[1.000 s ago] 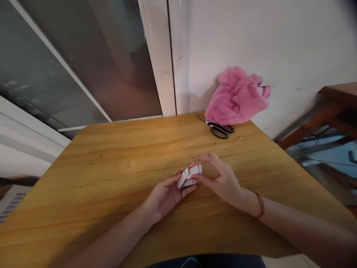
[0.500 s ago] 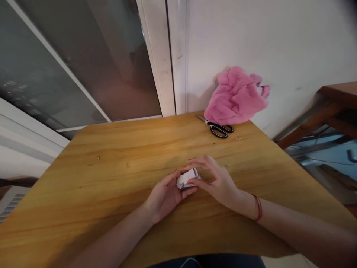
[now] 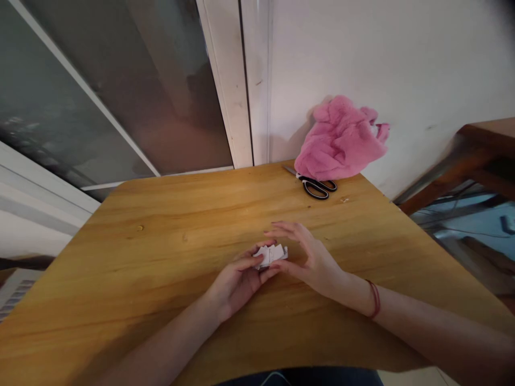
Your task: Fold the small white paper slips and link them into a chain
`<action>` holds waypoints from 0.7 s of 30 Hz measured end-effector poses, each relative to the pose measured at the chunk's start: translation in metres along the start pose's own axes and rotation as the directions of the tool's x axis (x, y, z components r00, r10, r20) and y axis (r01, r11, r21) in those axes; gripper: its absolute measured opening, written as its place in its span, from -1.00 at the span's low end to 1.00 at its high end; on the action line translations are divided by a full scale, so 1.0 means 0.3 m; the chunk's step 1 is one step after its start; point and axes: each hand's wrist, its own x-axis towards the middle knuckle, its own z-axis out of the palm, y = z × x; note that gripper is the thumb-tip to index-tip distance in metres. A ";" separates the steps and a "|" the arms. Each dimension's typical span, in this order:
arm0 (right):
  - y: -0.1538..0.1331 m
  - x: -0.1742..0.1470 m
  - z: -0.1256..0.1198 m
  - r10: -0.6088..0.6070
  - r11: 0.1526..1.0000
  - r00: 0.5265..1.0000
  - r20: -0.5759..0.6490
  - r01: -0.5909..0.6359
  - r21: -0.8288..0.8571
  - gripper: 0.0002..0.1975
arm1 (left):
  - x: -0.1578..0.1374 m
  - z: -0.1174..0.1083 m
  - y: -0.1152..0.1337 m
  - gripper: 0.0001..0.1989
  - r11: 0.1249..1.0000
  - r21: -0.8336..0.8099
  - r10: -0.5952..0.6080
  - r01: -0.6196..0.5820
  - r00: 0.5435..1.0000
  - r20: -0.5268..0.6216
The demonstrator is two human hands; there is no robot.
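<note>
The left hand (image 3: pixel 243 277) holds a small bundle of white papers (image 3: pixel 275 254) above the near half of the desk (image 3: pixel 193 214), its thumb across the top and its other fingers curled around the far side and underneath. The papers look like several small pieces stacked or folded together, though at this size I can't be sure; there are faint dark marks, too small to read. The thumb and fingers hide the bundle's left end, and its underside is out of sight.

The right hand (image 3: pixel 319 262) is spread fairly wide, thumb at the near edge of the papers, fingers arched beyond them and clear of the thumb. A red bracelet (image 3: pixel 374 299) circles the right wrist, and its far side is hidden. Both forearms are cut off by the frame.

Near the far right corner of the desk lie scissors (image 3: pixel 316 187), with black handles toward the person and a blade tip pointing left. A crumpled pink cloth (image 3: pixel 341 139) sits right against them, overlapping part of them in this view, and leans by the white wall (image 3: pixel 410 64).

The glass door (image 3: pixel 173 96) on the left is murky. On the right, brown furniture (image 3: pixel 478 145) is cut off. At the bottom only a strip of dark clothing (image 3: pixel 322 376) shows.
</note>
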 end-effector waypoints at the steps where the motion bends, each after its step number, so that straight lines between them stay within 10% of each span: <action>1: 0.004 0.001 -0.001 -0.001 1.000 1.000 -0.004 0.001 -0.007 -0.44 | 0.003 -0.004 0.004 -0.74 1.000 -0.002 0.016 -0.016 1.000 -0.015; 21: 0.004 0.002 0.024 0.050 0.997 0.999 0.000 -0.050 0.063 -0.54 | -0.002 -0.002 -0.007 -0.76 1.000 -0.004 -0.013 0.013 1.000 -0.018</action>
